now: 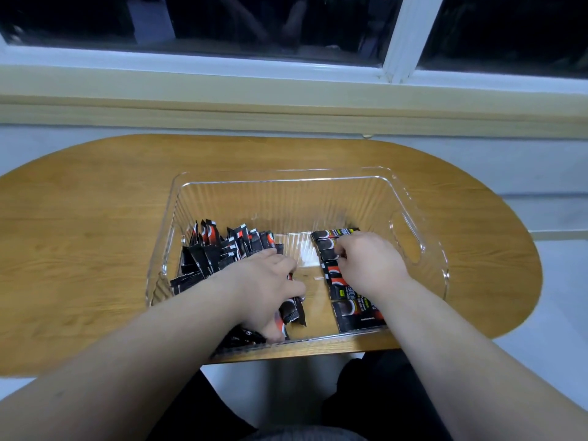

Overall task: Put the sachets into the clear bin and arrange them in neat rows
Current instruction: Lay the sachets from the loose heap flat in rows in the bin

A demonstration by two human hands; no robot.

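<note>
A clear ribbed bin (423, 218) stands on the wooden table (79, 218). Both my hands are inside it. A loose heap of black-and-red sachets (219, 249) fills its left side. A row of flat sachets (353, 313) runs front to back on the right side. My left hand (267, 288) lies over the sachets at the near middle, and its curled fingers grip a few of them (292, 310). My right hand (369, 259) rests on the flat row, with curled fingertips pinching the edge of a sachet (327, 246) near the far end.
The oval table ends just in front of the bin, with my dark-clothed legs (366, 393) below. Bare wood lies left and right of the bin. A pale sill (286, 100) and a dark window (254, 20) run behind the table.
</note>
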